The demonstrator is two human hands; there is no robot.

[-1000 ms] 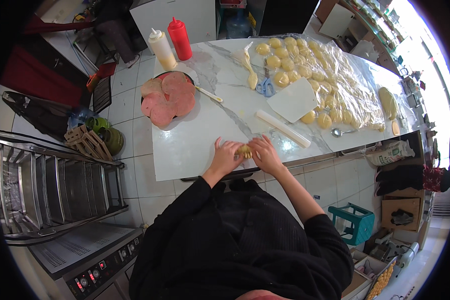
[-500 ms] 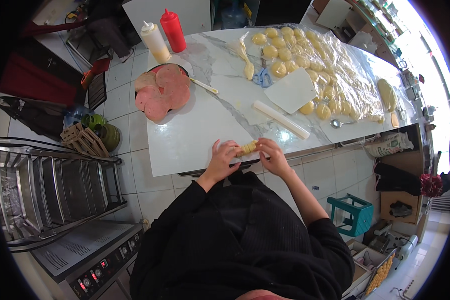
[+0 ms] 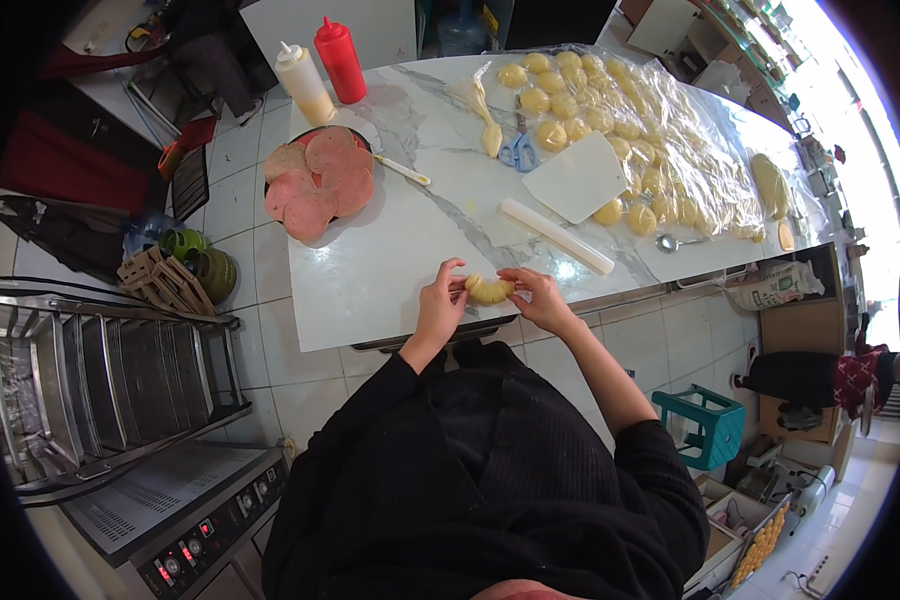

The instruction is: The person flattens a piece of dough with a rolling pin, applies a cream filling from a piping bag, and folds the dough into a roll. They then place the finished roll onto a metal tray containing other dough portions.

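Note:
My left hand (image 3: 440, 300) and my right hand (image 3: 538, 300) pinch the two ends of a curved, ridged roll of pale yellow dough (image 3: 489, 291) at the table's front edge. A white rolling pin (image 3: 555, 236) lies just beyond them, near a white scraper sheet (image 3: 576, 178) and blue-handled scissors (image 3: 518, 150). Pink meat slices (image 3: 320, 185) fill a dark plate at left, beside a white-and-yellow-handled utensil (image 3: 400, 169). A piping bag (image 3: 487, 128) lies farther back, left of several dough balls (image 3: 535, 100) under plastic wrap.
Two squeeze bottles, white (image 3: 305, 82) and red (image 3: 340, 60), stand at the marble table's (image 3: 355, 280) back-left. A metal rack (image 3: 100, 380) and oven (image 3: 170, 510) are at left. A teal stool (image 3: 700, 425) stands right. Other people appear at the upper left (image 3: 205, 60) and right edge (image 3: 820, 372).
The dough roll has turned and bent from a straighter shape into a crescent. My fingers have shifted to its two ends, with my left hand slightly higher than half a second ago.

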